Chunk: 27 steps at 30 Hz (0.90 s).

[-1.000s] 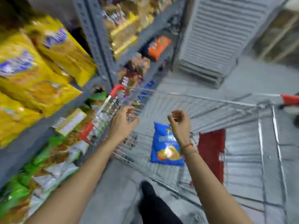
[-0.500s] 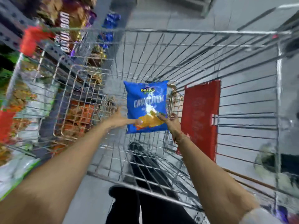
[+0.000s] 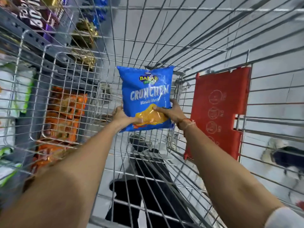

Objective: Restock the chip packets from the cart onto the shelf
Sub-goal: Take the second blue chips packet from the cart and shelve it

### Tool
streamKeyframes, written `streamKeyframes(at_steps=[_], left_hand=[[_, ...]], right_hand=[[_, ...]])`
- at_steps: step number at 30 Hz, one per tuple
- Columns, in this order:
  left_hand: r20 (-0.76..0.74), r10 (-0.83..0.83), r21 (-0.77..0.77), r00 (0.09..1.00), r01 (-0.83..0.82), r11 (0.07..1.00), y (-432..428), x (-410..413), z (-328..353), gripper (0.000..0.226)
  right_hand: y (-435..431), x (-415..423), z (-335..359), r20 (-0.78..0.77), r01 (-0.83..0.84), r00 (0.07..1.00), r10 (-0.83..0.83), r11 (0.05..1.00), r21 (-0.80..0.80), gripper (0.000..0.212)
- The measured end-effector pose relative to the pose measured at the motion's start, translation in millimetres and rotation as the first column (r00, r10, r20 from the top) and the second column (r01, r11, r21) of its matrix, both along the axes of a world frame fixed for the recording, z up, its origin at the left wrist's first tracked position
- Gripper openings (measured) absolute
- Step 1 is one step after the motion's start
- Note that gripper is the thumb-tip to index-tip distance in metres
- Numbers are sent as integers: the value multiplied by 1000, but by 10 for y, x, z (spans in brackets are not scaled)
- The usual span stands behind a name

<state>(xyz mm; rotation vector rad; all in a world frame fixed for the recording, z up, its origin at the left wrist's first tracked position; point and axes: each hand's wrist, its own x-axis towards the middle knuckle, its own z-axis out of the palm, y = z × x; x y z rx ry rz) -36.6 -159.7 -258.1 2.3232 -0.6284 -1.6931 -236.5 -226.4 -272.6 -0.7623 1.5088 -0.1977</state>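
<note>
A blue chip packet (image 3: 146, 89) with white lettering is held upright inside the wire cart (image 3: 205, 38). My left hand (image 3: 122, 116) grips its lower left edge, thumb on the front. My right hand (image 3: 172, 112) grips its lower right edge, thumb pressed on the yellow chip picture. Both arms reach down into the cart basket. The grey shelf (image 3: 54, 63) runs along the left, seen through the cart's wires.
Orange packets (image 3: 65, 116) sit on the lower shelf at left, with dark and gold packets (image 3: 83, 32) further along. A red plastic flap (image 3: 218, 109) hangs on the cart's near right wall. My dark trousers and shoe (image 3: 148, 186) show beneath the cart floor.
My view dropped from the shelf into the cart. Both hands reached down, closed on the blue packet's lower corners and raised it upright.
</note>
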Motion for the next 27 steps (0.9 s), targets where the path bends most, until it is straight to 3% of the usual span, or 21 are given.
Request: streamKeyframes(at_steps=[5, 10, 16, 22, 27], left_hand=[[-160, 13, 9, 987, -12, 1000, 6, 114, 121, 72], [-197, 13, -39, 980, -21, 999, 49, 269, 452, 47], [-224, 23, -157, 974, -59, 986, 214, 555, 1150, 83], [-212, 36, -412, 977, -123, 903, 334, 852, 2116, 36], [-179, 20, -630, 984, -130, 765, 467, 1182, 3195, 41]], right_hand=[[69, 90, 133, 50, 1, 999, -1, 1000, 9, 87], [228, 199, 433, 175, 97, 981, -83, 993, -72, 48], [298, 433, 1114, 273, 109, 960, -60, 979, -170, 59], [259, 779, 2122, 377, 116, 926, 24, 932, -344, 51], [253, 1140, 3123, 487, 145, 863, 135, 857, -495, 53]])
